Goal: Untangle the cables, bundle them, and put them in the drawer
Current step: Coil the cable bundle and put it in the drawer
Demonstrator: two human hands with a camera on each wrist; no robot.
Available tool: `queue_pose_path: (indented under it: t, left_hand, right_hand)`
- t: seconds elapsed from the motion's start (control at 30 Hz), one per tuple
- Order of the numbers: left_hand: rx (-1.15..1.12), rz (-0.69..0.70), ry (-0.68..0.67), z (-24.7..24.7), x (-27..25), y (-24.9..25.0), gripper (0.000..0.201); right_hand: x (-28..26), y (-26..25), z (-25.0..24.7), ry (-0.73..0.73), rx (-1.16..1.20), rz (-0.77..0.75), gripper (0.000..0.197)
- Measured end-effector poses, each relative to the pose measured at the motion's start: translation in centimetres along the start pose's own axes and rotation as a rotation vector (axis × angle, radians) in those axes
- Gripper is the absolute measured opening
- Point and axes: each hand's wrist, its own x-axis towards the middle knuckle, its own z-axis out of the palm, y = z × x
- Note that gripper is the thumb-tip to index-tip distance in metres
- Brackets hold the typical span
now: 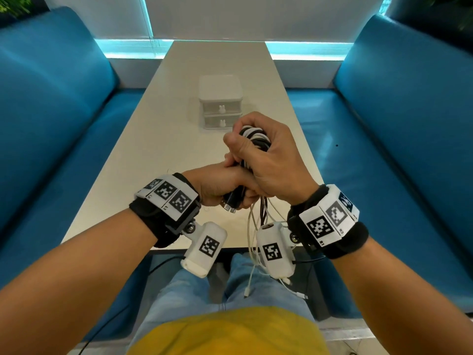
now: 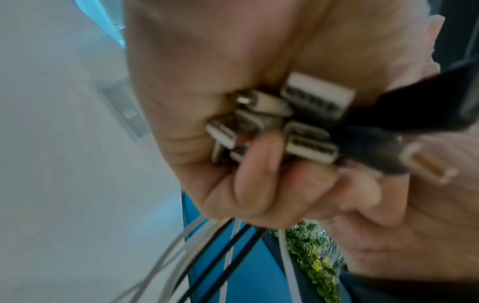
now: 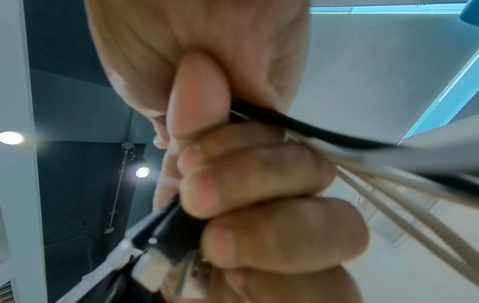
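Your two hands meet above the near part of the table (image 1: 163, 129), forearms converging from the lower corners of the head view. Your left hand (image 1: 220, 184) lies low, palm turned inward, its fingers curled tight around the plug ends of the cables (image 1: 252, 139); the left wrist view shows white and black connectors (image 2: 308, 123) packed together in that fist, with loose white and black strands running out below it. Your right hand (image 1: 271, 160) sits above and partly over the left, wrist bent, fingers and thumb closed around the wound black-and-white loops of the same cables, which show at the top of the fist. In the right wrist view the fingers (image 3: 249, 174) fold over the strands, and a black connector lies at the lower edge of the grip. The free tails of the cables hang down between your wrists, past the table edge toward your lap. The white two-drawer box (image 1: 220, 102) stands beyond your hands at mid-table, both drawers closed, apart from the cables.
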Motion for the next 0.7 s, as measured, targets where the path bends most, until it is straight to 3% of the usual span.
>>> queue_pose_path:
  t: [0.2,0.33,0.37,0.43,0.57,0.7]
  left_hand:
    - [0.246,-0.039,0.013,-0.9,-1.0,1.4,0.013]
    - [0.445,-0.115,0.178,-1.8,-0.6,1.5,0.052]
    - [0.474,-0.081,0.202,-2.0,-0.5,1.4,0.049]
    - [0.441,0.002,0.166,-1.8,-0.6,1.5,0.018]
    - [0.179,0.100,0.071,-1.4,-0.7,0.5,0.024]
    - [0.004,0.050,-0.038,-1.0,-0.5,-0.6,0.009]
  right_hand:
    - [0.5,0.2,0.8,0.074,0.034,-0.009,0.024]
    - [1.1,0.5,0.9,0.153,0.057,0.019,0.036]
    - [1.2,0.6,0.9,0.156,0.069,0.028,0.039]
    - [1.5,0.8,1.2,0.155,0.106,0.049,0.044]
    - [1.4,0.7,2.0,0.139,0.249,0.070,0.048]
    - [1.5,1.0,2.1,0.108,0.314,0.142,0.050]
